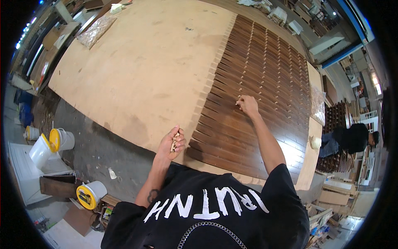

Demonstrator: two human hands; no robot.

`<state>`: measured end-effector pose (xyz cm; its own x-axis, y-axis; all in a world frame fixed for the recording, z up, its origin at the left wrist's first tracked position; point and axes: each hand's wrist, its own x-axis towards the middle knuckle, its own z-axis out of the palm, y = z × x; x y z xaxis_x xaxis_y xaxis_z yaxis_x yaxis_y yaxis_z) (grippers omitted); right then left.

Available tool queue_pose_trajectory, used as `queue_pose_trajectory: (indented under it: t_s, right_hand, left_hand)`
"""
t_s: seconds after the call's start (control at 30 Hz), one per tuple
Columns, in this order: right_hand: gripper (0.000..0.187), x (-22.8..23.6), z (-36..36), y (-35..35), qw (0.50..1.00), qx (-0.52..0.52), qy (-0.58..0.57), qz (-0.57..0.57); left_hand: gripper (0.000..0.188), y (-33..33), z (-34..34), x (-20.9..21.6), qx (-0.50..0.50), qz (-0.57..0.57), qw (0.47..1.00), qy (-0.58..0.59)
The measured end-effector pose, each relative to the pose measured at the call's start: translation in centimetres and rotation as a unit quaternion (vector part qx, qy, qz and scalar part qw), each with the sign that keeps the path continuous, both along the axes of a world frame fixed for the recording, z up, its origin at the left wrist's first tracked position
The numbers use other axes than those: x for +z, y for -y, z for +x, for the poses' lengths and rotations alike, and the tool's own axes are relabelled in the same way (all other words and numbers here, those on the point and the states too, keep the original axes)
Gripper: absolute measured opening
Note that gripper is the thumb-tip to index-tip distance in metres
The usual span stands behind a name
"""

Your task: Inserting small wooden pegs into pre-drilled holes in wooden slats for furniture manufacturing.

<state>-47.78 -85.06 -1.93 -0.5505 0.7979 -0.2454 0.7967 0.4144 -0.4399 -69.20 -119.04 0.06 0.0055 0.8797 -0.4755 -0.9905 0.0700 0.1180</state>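
Observation:
My left hand point(168, 146), palm up and fingers curled, holds several short wooden dowels point(173, 144) over the near edge of the work surface. Low over a dark brown slatted wood panel point(226, 143), my right hand point(249, 105) pinches what looks like one small pale dowel at its fingertips. Rows of similar pale dowels point(264, 71) stand up from the far and right parts of the panel. Around my right hand and nearer to me, the slats show no dowels. Pointed, jagged slat ends line the panel's left side.
A large pale plywood sheet point(137, 74) lies under and left of the panel. Plastic bags point(97, 32) rest at its far left. White buckets with yellow lids point(92, 195) stand on the grey floor at left. Another person point(352, 138) is at right beside stacked dark slats point(338, 120).

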Motion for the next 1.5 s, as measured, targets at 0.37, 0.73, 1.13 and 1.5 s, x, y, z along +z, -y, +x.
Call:
queue_pose_trajectory:
  t_s: [0.37, 0.73, 1.13, 1.5]
  right_hand:
    - [0.024, -1.4, -0.1, 1.1, 0.988, -0.032, 0.044, 0.147]
    - [0.031, -0.9, -0.2, 1.9, 0.977, 0.063, 0.094, 0.183]
    - [0.025, 10.5, -5.0, 22.2, 0.967, 0.051, -0.215, -0.123]
    - [0.024, 9.3, -3.0, 22.2, 0.907, 0.324, -0.27, -0.006]
  left_hand:
    - [0.033, 0.0, 0.9, -0.3, 0.005, 0.011, 1.0, 0.022]
    - [0.034, -2.1, 2.1, 0.3, -0.026, 0.05, 0.998, 0.012]
    - [0.039, -2.7, 4.7, 3.0, -0.017, -0.078, 0.99, -0.116]
    - [0.039, -2.7, 6.9, 0.8, -0.082, -0.12, 0.977, -0.154]
